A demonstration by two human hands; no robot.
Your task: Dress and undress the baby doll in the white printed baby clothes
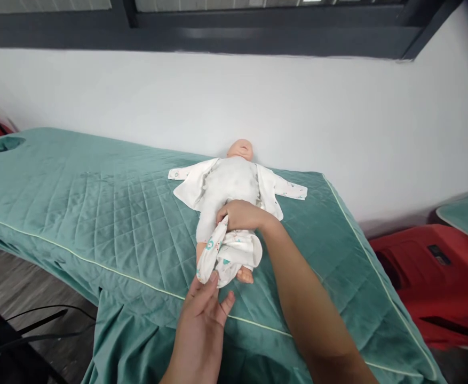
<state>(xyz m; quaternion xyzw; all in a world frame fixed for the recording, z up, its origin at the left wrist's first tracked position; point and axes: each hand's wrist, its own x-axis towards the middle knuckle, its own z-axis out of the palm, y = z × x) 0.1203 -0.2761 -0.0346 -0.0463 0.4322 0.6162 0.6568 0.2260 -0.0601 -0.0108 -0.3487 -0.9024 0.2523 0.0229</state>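
Note:
A baby doll (pixel 234 178) lies on its back on the green bed, its head toward the wall. It wears an open white baby jacket (pixel 196 186) with printed sleeves spread out to both sides. White printed baby trousers (pixel 237 253) are bunched around its lower legs, and one bare foot (pixel 245 274) sticks out of them. My right hand (pixel 242 215) reaches across the doll's thighs, closed on the upper edge of the trousers, its fingertips partly hidden. Lower down, my left hand (pixel 204 312) pinches the end of one trouser leg between thumb and fingers, palm up.
The quilted green cover (pixel 137 224) has a face hole (pixel 4 144) at the far left. A white wall (pixel 177 101) stands behind, under a dark window frame (pixel 217 34). At the right is a red case (pixel 429 282); black cables (pixel 49 333) hang at lower left.

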